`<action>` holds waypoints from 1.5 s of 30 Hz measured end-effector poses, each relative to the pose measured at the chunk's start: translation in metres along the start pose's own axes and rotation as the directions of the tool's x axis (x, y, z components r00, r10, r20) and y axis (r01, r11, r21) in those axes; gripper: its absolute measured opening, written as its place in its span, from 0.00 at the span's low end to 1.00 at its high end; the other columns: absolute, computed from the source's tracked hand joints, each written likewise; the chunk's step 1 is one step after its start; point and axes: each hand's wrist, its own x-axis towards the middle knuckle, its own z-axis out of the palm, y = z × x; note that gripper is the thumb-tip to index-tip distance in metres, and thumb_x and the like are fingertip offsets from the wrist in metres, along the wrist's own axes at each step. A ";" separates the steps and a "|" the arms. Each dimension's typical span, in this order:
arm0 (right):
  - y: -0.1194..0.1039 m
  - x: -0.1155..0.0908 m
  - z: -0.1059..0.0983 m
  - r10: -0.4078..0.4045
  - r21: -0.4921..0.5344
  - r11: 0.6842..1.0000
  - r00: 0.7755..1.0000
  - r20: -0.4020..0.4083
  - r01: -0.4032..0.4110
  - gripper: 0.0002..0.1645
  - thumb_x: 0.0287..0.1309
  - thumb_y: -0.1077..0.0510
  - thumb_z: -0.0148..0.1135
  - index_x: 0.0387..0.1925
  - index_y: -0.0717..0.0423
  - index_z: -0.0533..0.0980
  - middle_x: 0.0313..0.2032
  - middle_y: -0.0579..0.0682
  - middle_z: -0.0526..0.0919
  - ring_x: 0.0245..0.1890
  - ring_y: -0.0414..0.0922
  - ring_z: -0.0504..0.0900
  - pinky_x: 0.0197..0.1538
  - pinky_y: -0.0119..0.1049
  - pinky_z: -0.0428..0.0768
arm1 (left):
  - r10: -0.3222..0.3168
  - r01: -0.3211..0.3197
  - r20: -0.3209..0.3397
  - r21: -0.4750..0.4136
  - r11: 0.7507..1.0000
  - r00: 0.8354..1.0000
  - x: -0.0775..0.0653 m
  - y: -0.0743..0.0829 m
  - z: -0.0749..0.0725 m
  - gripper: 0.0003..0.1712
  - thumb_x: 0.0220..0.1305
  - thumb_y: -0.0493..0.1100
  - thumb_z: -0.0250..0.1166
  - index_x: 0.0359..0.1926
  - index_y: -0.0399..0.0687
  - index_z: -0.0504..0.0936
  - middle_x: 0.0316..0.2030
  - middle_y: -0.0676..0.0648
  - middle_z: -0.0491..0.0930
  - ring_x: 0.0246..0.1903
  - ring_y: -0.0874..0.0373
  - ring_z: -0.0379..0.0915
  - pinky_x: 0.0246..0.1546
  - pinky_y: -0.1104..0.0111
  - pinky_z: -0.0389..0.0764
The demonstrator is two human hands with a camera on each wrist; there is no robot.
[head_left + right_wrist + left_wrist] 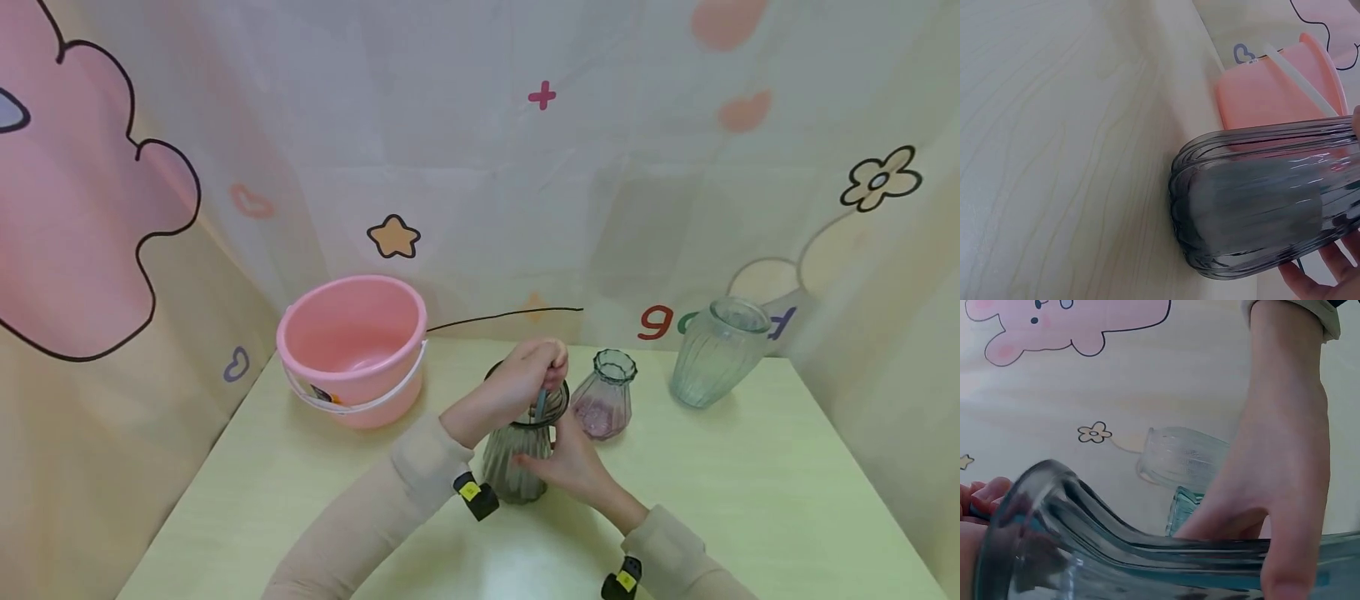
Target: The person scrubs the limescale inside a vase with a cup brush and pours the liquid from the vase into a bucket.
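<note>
A dark grey ribbed glass vase (501,469) stands on the table in front of the person. The left hand (523,382) is above its mouth, fingers curled round the blue handle (541,403) of a bottle brush that reaches down into the vase. Through the glass in the right wrist view, a pale cylindrical brush head (1254,206) shows inside. Low on the vase's right side, the right hand (576,463) grips the body with thumb in front and fingers behind. Part of the rim is hidden by the left hand.
Just behind the right hand stands a small purple-tinted glass vase (604,400). Farther right, near the curtain, is a taller pale green glass vase (716,358). A pink bucket (367,408) with a white handle occupies the back left. A patterned curtain (480,167) hangs behind the table.
</note>
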 end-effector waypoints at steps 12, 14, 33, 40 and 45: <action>0.000 -0.001 0.003 0.052 -0.042 0.998 0.998 -0.018 -0.053 0.55 0.37 0.50 0.75 0.64 0.43 0.52 0.58 0.47 0.67 0.59 0.46 0.67 0.58 0.46 0.68 | 0.158 -0.161 -0.039 -0.093 0.983 0.987 -0.008 0.037 -0.004 0.13 0.64 0.33 0.36 0.21 0.41 0.53 0.19 0.48 0.54 0.21 0.57 0.50 0.28 0.68 0.55; -0.001 -0.001 0.003 0.057 -0.045 0.997 0.998 -0.025 -0.058 0.55 0.37 0.49 0.75 0.64 0.44 0.52 0.58 0.48 0.67 0.59 0.47 0.67 0.58 0.47 0.68 | 0.177 -0.182 -0.059 -0.105 0.978 0.982 -0.010 0.047 -0.006 0.13 0.64 0.33 0.36 0.21 0.40 0.54 0.20 0.48 0.54 0.21 0.57 0.51 0.28 0.68 0.56; -0.005 0.000 0.005 0.090 -0.088 0.992 0.995 -0.044 -0.093 0.58 0.37 0.45 0.75 0.66 0.45 0.50 0.60 0.52 0.65 0.60 0.49 0.66 0.59 0.48 0.68 | 0.188 -0.206 -0.112 -0.174 0.963 0.976 -0.008 0.039 -0.009 0.14 0.66 0.33 0.36 0.21 0.41 0.54 0.19 0.49 0.53 0.20 0.58 0.49 0.27 0.70 0.55; -0.007 0.000 0.004 0.063 -0.080 0.995 0.997 -0.047 -0.067 0.58 0.37 0.48 0.75 0.66 0.45 0.50 0.60 0.50 0.64 0.59 0.46 0.67 0.57 0.46 0.70 | 0.061 -0.081 -0.141 -0.144 0.986 0.988 0.001 0.004 -0.004 0.15 0.66 0.36 0.36 0.20 0.43 0.53 0.18 0.50 0.52 0.20 0.57 0.48 0.29 0.67 0.56; -0.006 0.000 0.006 0.056 -0.077 0.995 0.997 -0.049 -0.060 0.59 0.37 0.50 0.75 0.67 0.45 0.48 0.61 0.50 0.63 0.58 0.46 0.66 0.56 0.46 0.70 | 0.000 -0.004 -0.050 -0.066 0.998 0.999 0.003 -0.003 -0.003 0.14 0.64 0.34 0.35 0.20 0.43 0.54 0.20 0.49 0.54 0.22 0.57 0.51 0.30 0.68 0.57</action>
